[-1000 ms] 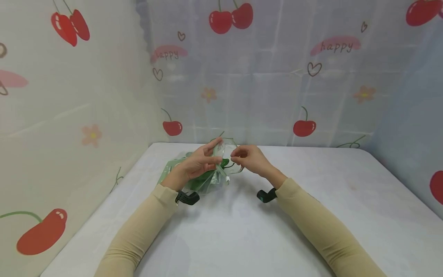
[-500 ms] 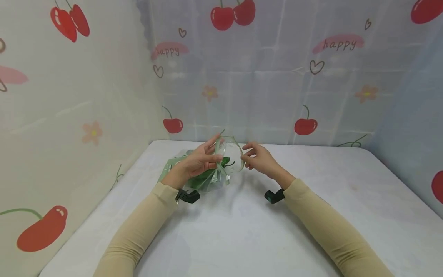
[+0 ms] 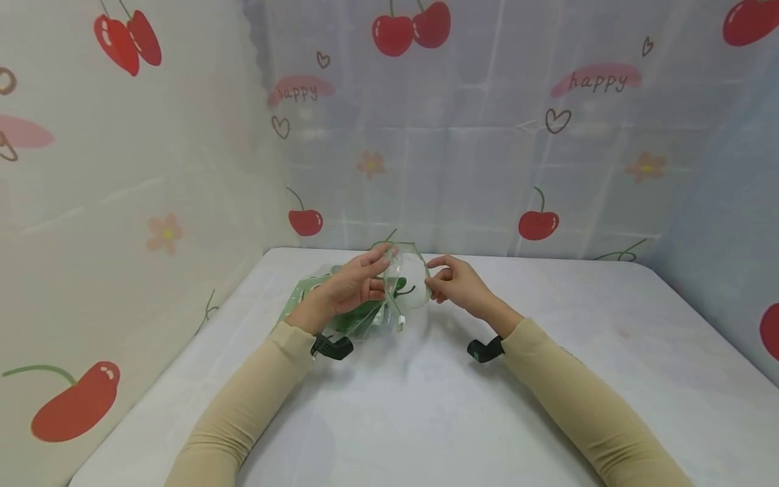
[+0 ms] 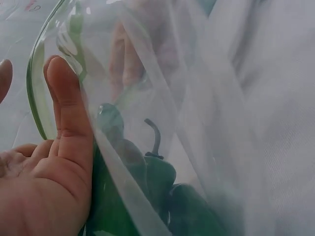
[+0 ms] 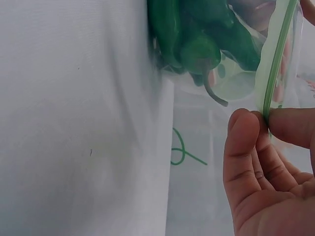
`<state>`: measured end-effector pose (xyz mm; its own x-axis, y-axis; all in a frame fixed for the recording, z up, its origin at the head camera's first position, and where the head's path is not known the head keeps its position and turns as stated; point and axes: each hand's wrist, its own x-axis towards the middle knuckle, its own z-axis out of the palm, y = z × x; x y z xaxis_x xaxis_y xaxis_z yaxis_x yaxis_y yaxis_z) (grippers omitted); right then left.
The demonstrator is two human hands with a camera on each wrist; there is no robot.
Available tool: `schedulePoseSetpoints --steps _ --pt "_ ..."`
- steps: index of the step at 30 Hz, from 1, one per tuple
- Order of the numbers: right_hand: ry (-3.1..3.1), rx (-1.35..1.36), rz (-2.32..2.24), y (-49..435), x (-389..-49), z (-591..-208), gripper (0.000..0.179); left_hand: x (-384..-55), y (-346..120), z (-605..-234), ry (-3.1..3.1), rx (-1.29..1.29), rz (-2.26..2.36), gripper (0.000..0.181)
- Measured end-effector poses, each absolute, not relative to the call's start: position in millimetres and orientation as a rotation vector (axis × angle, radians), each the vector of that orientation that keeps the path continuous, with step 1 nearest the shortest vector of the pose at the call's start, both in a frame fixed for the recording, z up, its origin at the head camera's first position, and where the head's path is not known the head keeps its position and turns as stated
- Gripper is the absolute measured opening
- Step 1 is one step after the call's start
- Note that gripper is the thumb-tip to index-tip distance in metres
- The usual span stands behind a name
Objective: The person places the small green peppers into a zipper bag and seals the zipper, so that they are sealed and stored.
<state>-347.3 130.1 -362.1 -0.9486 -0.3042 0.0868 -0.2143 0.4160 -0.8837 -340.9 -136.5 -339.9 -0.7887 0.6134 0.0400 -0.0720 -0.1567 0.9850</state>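
Note:
A clear zip bag with a green sealing strip lies on the table, its mouth spread towards the right. Green peppers fill its lower part; one curved stem points to the mouth. My left hand is at the left side of the mouth, and in the left wrist view a straight digit lies along the plastic. With thumb and fingertips, my right hand pinches the green strip on the opposite side. A small white slider hangs at the lower end of the strip.
A white cloth covers the table. Behind it hangs a curtain printed with cherries, and a similar panel stands on the left. Dark wrist cameras sit below both wrists.
My right hand has moved a little right and now pinches the strip, drawing the mouth wider. The left thumb has shifted up towards the other fingers at the mouth.

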Motion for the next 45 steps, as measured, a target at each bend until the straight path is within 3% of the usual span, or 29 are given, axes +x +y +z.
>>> schedulePoseSetpoints --steps 9,18,34,45 --pt "2.519 -0.505 -1.648 135 -347 -361 0.049 -340 -127 -343 1.833 0.560 1.867 0.056" --pt "2.461 -0.491 -1.668 136 -346 -360 0.052 -335 -115 -346 2.131 0.639 1.611 0.063" --pt "2.372 -0.492 -1.707 140 -347 -363 0.061 -319 -102 -349 2.310 0.672 1.424 0.058" --pt "2.273 -0.259 -1.832 127 -342 -361 0.066 -315 -98 -352 2.224 0.708 1.457 0.061"
